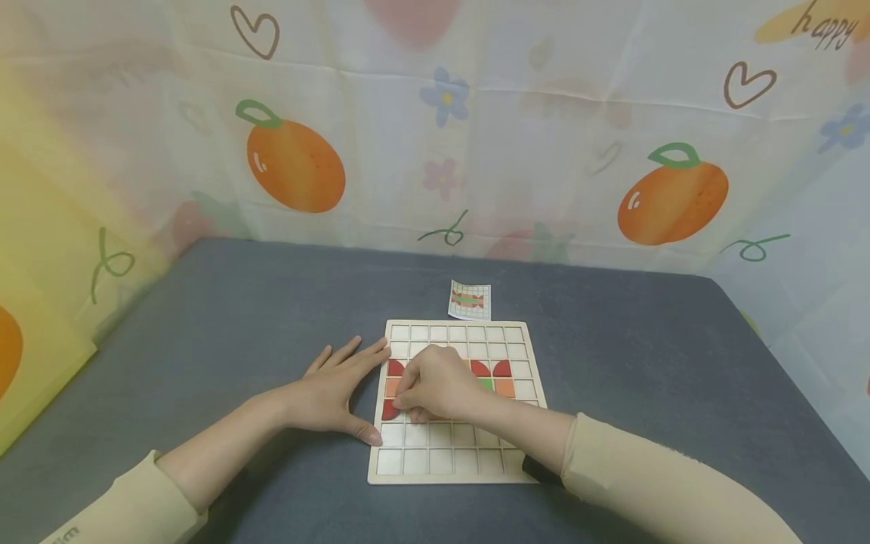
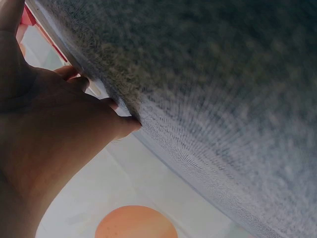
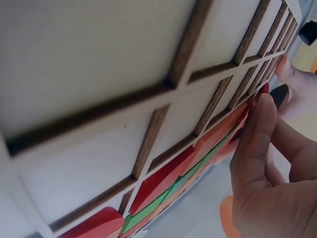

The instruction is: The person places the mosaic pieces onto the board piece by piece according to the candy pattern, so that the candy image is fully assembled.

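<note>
A pale wooden grid board (image 1: 414, 462) lies on the table, with red, orange and green tiles across its middle rows. My right hand (image 1: 442, 384) reaches over it and pinches a red rounded tile (image 1: 390, 410) at the left column; in the right wrist view this tile (image 3: 265, 89) juts up at the fingertips. Red tiles (image 1: 501, 369), an orange tile (image 1: 505, 387) and a green tile (image 1: 485, 384) show past the hand, which hides the middle ones. With fingers spread, my left hand (image 1: 326, 397) touches the board's left edge.
Behind the board lies a small picture card (image 1: 470, 300) showing a grid with a red, orange and green pattern. The dark grey table (image 1: 272, 302) ends at a printed cloth backdrop (image 1: 381, 189). Below the right wrist is a black object (image 1: 540, 470).
</note>
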The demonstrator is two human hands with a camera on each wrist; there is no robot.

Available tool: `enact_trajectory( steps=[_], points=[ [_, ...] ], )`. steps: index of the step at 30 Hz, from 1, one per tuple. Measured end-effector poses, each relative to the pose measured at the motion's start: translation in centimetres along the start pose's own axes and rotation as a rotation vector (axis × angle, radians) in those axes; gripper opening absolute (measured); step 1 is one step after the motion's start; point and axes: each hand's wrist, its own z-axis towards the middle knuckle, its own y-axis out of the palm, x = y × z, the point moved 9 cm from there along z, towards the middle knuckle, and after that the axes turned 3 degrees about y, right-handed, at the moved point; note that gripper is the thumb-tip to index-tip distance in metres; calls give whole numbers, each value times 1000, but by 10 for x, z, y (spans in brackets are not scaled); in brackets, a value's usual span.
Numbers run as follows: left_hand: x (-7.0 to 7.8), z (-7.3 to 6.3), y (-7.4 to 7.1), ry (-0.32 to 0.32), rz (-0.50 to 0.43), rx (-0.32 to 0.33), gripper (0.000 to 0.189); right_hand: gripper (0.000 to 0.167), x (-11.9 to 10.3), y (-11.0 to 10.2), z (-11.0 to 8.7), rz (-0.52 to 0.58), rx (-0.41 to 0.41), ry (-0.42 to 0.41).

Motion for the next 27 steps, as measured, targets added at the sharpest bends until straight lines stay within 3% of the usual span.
enact_trajectory(
  steps=[8, 11, 16, 19, 27],
  points=[
    [1, 0, -1, -4, -8, 5, 120, 6, 0, -15, 2, 100, -13, 12],
    [0, 1, -1, -7, -5, 8, 121, 15, 1, -39, 1, 153, 18, 21],
    [0, 2, 0, -4, -10, 7, 122, 26, 10, -96, -10, 212, 135, 28],
    [0, 2, 1, -2, -11, 4, 122, 30, 23, -126, -24, 136, 206, 7],
    [1, -1, -1, 6, 1, 29, 124, 49, 78, -172, -75, -380, 396, -11]
  ],
)
